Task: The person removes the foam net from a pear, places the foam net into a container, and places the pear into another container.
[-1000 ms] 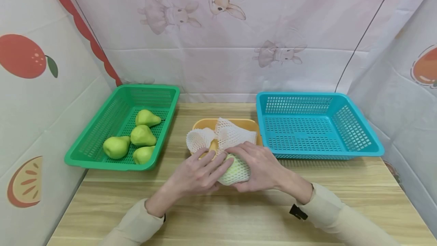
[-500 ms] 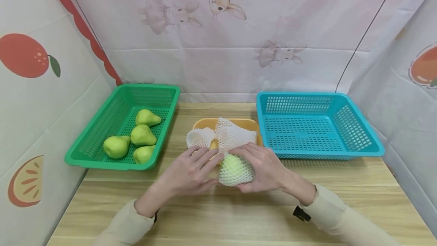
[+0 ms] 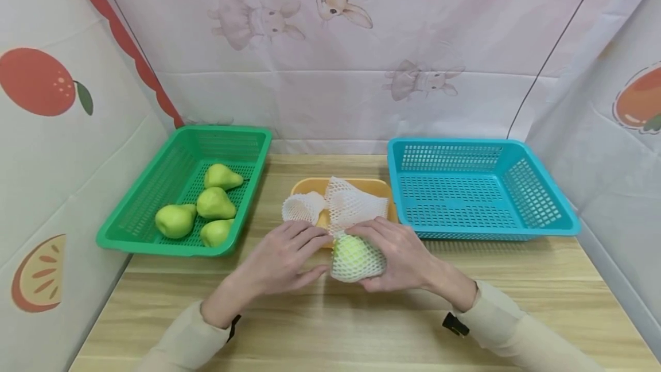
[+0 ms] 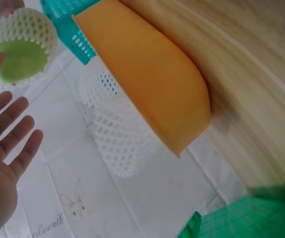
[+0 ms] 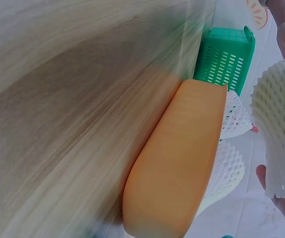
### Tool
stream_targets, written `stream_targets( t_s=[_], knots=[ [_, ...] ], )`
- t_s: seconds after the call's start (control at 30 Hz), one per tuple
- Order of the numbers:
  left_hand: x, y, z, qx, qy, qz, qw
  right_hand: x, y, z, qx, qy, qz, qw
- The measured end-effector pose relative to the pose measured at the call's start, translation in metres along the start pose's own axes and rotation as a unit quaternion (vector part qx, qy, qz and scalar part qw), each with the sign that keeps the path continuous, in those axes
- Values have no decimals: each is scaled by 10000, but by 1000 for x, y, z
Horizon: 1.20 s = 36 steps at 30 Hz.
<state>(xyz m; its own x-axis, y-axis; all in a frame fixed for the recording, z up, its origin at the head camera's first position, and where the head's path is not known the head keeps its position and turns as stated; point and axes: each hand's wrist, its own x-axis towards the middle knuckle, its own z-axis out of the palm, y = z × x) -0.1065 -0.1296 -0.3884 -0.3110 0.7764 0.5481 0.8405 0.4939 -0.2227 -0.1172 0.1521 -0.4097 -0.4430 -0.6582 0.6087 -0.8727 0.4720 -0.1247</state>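
Note:
My right hand (image 3: 397, 254) grips a green pear (image 3: 353, 251) wrapped in a white foam net sleeve (image 3: 361, 271). Bare green skin shows at the end facing my left hand, in the left wrist view. My left hand (image 3: 281, 257) is just left of the pear, its fingers relaxed and spread, holding nothing. Behind both hands stands a small orange tub (image 3: 379, 187). Two more white foam nets, a left one (image 3: 302, 209) and a right one (image 3: 356, 205), stick up out of it.
A green basket (image 3: 116, 240) with several bare pears (image 3: 216, 204) stands at the left. At the right is a blue basket (image 3: 465, 233) with perforated sides. A printed cloth (image 3: 330, 102) hangs behind the wooden table (image 3: 330, 332).
My left hand has come off the netted pear and drawn back to the left. The right hand keeps its grip, and more of the pear and net shows.

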Motion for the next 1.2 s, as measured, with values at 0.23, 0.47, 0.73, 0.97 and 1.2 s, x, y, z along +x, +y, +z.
stream_targets(
  t_s=[0.23, 0.47, 0.73, 0.97, 1.2],
  knots=[
    [3, 3, 6, 68, 87, 157, 9998, 0, 0, 0, -62, -33, 0, 10000],
    [5, 7, 7, -3, 7, 68, 10000, 0, -1, 0, -104, -55, -13, 9999],
    [7, 9, 10, 167, -21, -3, 9999, 2, -1, 2, -29, 0, -27, 10000],
    [8, 10, 12, 296, 76, -31, 9995, 4, -2, 3, 54, 73, -73, 9999],
    [9, 10, 13, 284, 175, -84, 9994, 6, -3, 3, 118, 11, -162, 9998]
  ],
)
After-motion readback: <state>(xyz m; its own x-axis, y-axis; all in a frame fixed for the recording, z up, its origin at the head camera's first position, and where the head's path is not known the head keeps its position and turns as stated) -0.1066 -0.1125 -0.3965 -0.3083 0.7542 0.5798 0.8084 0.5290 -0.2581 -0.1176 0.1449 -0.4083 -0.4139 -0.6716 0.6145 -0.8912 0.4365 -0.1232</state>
